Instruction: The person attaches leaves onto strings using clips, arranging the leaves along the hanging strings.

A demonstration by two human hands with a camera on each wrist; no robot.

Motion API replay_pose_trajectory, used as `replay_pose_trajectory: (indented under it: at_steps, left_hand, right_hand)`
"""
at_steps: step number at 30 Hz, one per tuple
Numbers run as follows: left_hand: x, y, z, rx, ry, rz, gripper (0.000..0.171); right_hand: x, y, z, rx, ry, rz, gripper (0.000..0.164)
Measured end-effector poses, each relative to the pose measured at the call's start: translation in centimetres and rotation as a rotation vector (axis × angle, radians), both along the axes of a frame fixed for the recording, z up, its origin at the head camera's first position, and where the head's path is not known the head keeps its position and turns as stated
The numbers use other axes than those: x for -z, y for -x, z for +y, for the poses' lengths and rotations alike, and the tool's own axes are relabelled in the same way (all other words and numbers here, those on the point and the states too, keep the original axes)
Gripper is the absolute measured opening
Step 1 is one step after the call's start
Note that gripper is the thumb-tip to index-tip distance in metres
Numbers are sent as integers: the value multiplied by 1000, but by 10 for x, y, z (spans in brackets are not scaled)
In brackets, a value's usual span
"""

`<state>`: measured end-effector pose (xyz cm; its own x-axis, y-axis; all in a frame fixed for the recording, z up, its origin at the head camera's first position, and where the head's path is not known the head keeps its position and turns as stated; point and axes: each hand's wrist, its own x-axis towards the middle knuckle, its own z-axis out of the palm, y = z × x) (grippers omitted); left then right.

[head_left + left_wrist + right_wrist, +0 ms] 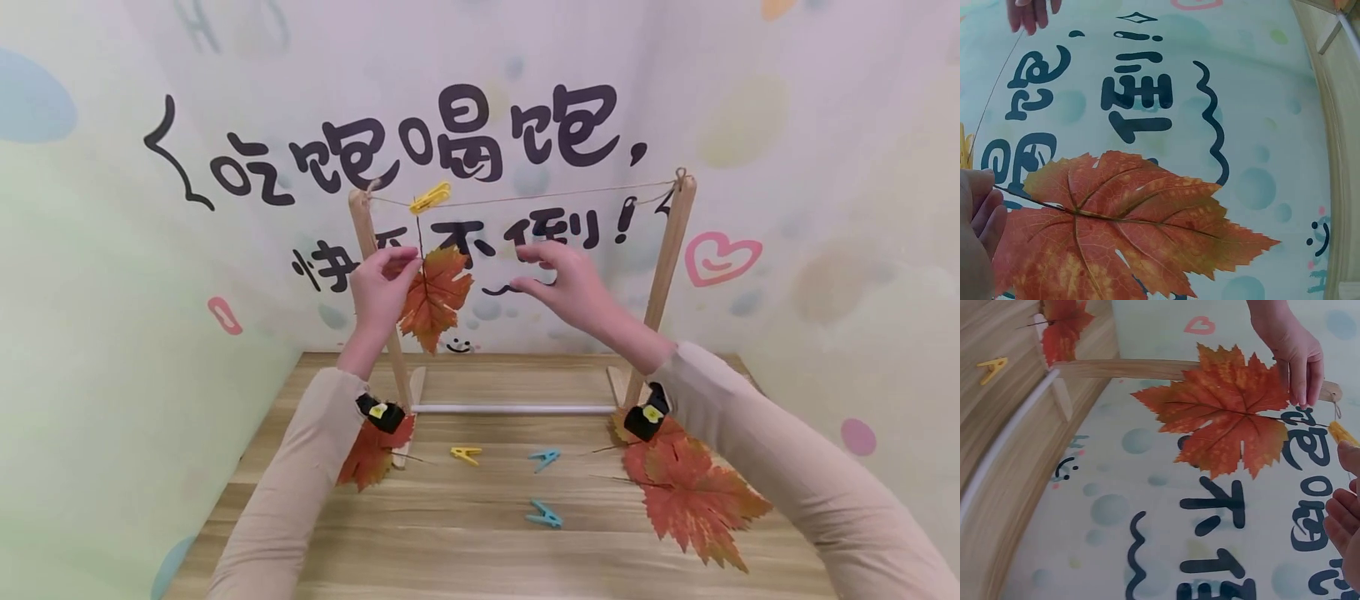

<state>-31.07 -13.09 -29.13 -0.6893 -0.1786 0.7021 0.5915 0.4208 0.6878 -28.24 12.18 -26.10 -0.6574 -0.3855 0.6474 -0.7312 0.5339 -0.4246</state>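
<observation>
An orange-red maple leaf (435, 296) hangs by its stem from a yellow clothespin (431, 198) clipped on a thin string (525, 198). Beside the stem is my left hand (381, 287), thumb and fingers loosely bent with a gap between them; the right wrist view has its fingertips (1302, 400) just short of the stem. My right hand (566, 279) is raised to the right of the leaf, fingers spread from the thumb and holding nothing. In the right wrist view its fingers (1341, 519) appear below the yellow clothespin.
Two wooden posts (667, 258) carry the string, with a white rod (517, 409) between them low down. On the wooden table (450, 558) lie a yellow clothespin (467, 455), two blue clothespins (544, 513), a leaf (375, 454) at left and overlapping leaves (693, 492) at right.
</observation>
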Motion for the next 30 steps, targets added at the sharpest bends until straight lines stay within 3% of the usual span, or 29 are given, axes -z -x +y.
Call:
replay_pose_trajectory:
  at_steps: [8,16,22,30]
  left_hand:
    - [22,-7,-11,46,25,-47,16]
    - [60,-17,-23,82,70,-135,16]
    - [85,-24,-34,86,106,-183,16]
    - [117,-37,-45,90,190,-242,16]
  right_hand:
    - [30,-7,19,0,27,-47,43]
    - [63,-12,36,22,52,-158,43]
    - [83,-14,44,47,35,-188,45]
    - [116,-15,48,20,46,-217,46]
